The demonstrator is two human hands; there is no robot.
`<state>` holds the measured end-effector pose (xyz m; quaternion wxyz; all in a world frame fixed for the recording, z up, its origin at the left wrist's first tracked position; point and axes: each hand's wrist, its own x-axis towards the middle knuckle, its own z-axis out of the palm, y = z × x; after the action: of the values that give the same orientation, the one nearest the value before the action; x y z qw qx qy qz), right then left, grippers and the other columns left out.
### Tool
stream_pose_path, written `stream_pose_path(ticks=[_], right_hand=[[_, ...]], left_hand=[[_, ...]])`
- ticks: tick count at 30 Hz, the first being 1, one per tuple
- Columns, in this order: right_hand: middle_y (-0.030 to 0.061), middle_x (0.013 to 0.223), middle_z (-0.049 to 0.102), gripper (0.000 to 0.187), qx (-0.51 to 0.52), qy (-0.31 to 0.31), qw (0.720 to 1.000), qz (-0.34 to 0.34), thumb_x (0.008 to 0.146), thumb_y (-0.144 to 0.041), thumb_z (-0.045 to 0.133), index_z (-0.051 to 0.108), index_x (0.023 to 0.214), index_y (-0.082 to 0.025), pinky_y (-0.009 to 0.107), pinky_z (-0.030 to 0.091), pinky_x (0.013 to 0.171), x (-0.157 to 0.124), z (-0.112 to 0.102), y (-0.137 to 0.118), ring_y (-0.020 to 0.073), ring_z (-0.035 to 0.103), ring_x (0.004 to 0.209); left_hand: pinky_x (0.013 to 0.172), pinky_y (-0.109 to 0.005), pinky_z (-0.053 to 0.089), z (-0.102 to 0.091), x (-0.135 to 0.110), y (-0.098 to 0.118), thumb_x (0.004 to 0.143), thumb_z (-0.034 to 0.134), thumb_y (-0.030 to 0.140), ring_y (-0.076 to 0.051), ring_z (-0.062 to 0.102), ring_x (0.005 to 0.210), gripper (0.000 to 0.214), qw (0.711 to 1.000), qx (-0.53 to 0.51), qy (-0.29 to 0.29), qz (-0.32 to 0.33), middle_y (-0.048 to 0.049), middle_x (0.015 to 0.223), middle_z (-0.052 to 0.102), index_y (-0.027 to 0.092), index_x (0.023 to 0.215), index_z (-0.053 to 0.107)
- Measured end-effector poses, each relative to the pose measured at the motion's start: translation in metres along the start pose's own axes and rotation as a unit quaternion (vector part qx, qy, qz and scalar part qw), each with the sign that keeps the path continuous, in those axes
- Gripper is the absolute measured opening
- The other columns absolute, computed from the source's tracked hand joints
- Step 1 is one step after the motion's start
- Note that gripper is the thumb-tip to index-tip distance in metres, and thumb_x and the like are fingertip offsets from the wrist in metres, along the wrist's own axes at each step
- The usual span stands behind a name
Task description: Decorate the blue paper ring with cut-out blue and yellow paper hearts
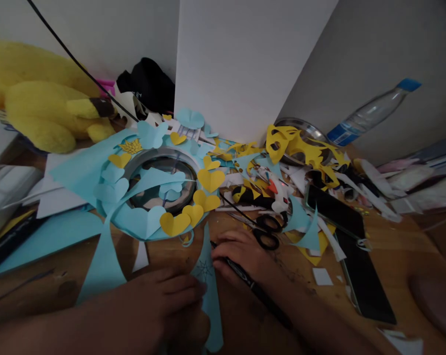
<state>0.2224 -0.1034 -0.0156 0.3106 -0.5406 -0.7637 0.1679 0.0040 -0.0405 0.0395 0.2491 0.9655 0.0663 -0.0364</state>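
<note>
My right hand (241, 254) is closed around a black pen (252, 286). The pen's dark tip pokes out past the fingers, near the right edge of a narrow light-blue paper strip (213, 315). A dark star-like line drawing (204, 269) is on this strip. My left hand (174, 301) lies over the strip's left edge with curled fingers gripping it; the thumb is hidden. Behind both hands lies a light-blue paper ring (115, 222), with yellow and blue paper hearts along it. Black-handled scissors (267, 239) rest just beyond my right hand.
Paper scraps (307, 148) pile up at the back right, before a tilted plastic bottle (370, 113). Two dark phones (366, 281) lie on the right. At left are a yellow plush toy (49, 108) and blue paper sheets (56, 236). A white panel (237, 64) stands behind.
</note>
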Motion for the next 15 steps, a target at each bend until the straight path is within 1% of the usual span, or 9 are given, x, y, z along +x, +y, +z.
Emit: stream_pose_path(ticks=[2, 4, 7, 8, 10, 12, 13, 14, 15], right_hand=[[0.0038, 0.083, 0.066, 0.009, -0.006, 0.015, 1.000, -0.003, 0.081, -0.021, 0.053, 0.062, 0.082, -0.021, 0.033, 0.042, 0.078, 0.001, -0.001, 0.000, 0.0179, 0.059, 0.085], [0.0042, 0.081, 0.066, 0.011, 0.010, 0.038, 0.999, -0.008, 0.082, -0.023, 0.052, 0.062, 0.086, -0.020, 0.032, 0.043, 0.077, 0.002, -0.002, 0.000, 0.0181, 0.059, 0.083], [0.0025, 0.073, 0.064, 0.010, 0.087, 0.060, 0.994, 0.013, 0.080, -0.023, 0.052, 0.060, 0.082, -0.019, 0.029, 0.044, 0.071, 0.000, -0.004, -0.003, 0.0166, 0.058, 0.073], [0.0009, 0.069, 0.063, 0.009, 0.115, 0.066, 0.990, 0.037, 0.080, -0.022, 0.051, 0.060, 0.077, -0.020, 0.027, 0.044, 0.067, 0.000, -0.004, -0.005, 0.0153, 0.057, 0.068], [-0.0026, 0.061, 0.059, 0.018, 0.162, 0.069, 0.978, 0.117, 0.082, -0.020, 0.047, 0.057, 0.068, -0.021, 0.024, 0.043, 0.062, -0.002, -0.003, -0.009, 0.0124, 0.055, 0.059], [-0.0051, 0.057, 0.054, 0.021, 0.211, 0.065, 0.953, 0.207, 0.085, -0.021, 0.042, 0.057, 0.071, -0.023, 0.023, 0.041, 0.055, -0.003, 0.000, -0.014, 0.0107, 0.052, 0.052], [-0.0057, 0.057, 0.053, 0.016, 0.238, 0.062, 0.938, 0.244, 0.084, -0.021, 0.043, 0.057, 0.076, -0.024, 0.022, 0.041, 0.052, -0.002, 0.002, -0.015, 0.0105, 0.051, 0.051], [-0.0057, 0.059, 0.053, 0.009, 0.261, 0.064, 0.925, 0.268, 0.081, -0.021, 0.047, 0.055, 0.080, -0.024, 0.021, 0.041, 0.051, -0.002, 0.004, -0.017, 0.0106, 0.051, 0.052], [-0.0055, 0.062, 0.053, 0.007, 0.277, 0.066, 0.917, 0.280, 0.076, -0.020, 0.051, 0.054, 0.082, -0.024, 0.020, 0.041, 0.050, -0.002, 0.006, -0.017, 0.0108, 0.052, 0.054]], left_hand=[[0.097, -0.030, 0.036, -0.002, 0.002, -0.001, 0.066, 0.061, 0.028, -0.021, 0.052, 0.110, 0.051, 0.999, -0.017, -0.042, 0.018, -0.0021, 0.126, 0.055, 0.020, 0.116, 0.056], [0.098, -0.034, 0.035, -0.003, 0.005, 0.001, 0.068, 0.062, 0.027, -0.024, 0.051, 0.111, 0.049, 0.997, -0.023, -0.072, 0.012, -0.0047, 0.127, 0.054, 0.018, 0.116, 0.056], [0.094, -0.036, 0.038, -0.001, 0.009, 0.004, 0.074, 0.059, 0.026, -0.025, 0.053, 0.108, 0.050, 0.995, -0.004, -0.095, 0.008, -0.0071, 0.130, 0.051, 0.015, 0.121, 0.050], [0.092, -0.036, 0.039, 0.001, 0.010, 0.005, 0.075, 0.058, 0.026, -0.024, 0.054, 0.107, 0.050, 0.995, 0.000, -0.095, 0.014, -0.0070, 0.130, 0.050, 0.015, 0.123, 0.048], [0.091, -0.035, 0.038, 0.010, 0.010, 0.008, 0.078, 0.054, 0.026, -0.023, 0.052, 0.108, 0.048, 0.997, 0.008, -0.077, 0.012, -0.0053, 0.130, 0.051, 0.017, 0.125, 0.045], [0.094, -0.035, 0.034, 0.020, 0.010, 0.010, 0.077, 0.056, 0.027, -0.024, 0.048, 0.112, 0.053, 0.999, 0.016, -0.024, -0.020, -0.0048, 0.129, 0.051, 0.018, 0.127, 0.043], [0.095, -0.036, 0.033, 0.025, 0.010, 0.009, 0.076, 0.057, 0.028, -0.024, 0.047, 0.113, 0.057, 1.000, 0.012, -0.009, -0.026, -0.0050, 0.130, 0.050, 0.017, 0.129, 0.040], [0.095, -0.036, 0.032, 0.029, 0.009, 0.009, 0.075, 0.058, 0.030, -0.024, 0.046, 0.112, 0.058, 0.999, 0.008, 0.003, -0.031, -0.0041, 0.129, 0.051, 0.018, 0.129, 0.039], [0.094, -0.036, 0.032, 0.032, 0.009, 0.007, 0.075, 0.058, 0.031, -0.025, 0.047, 0.111, 0.058, 1.000, 0.004, 0.007, -0.029, -0.0036, 0.128, 0.052, 0.019, 0.128, 0.040]])
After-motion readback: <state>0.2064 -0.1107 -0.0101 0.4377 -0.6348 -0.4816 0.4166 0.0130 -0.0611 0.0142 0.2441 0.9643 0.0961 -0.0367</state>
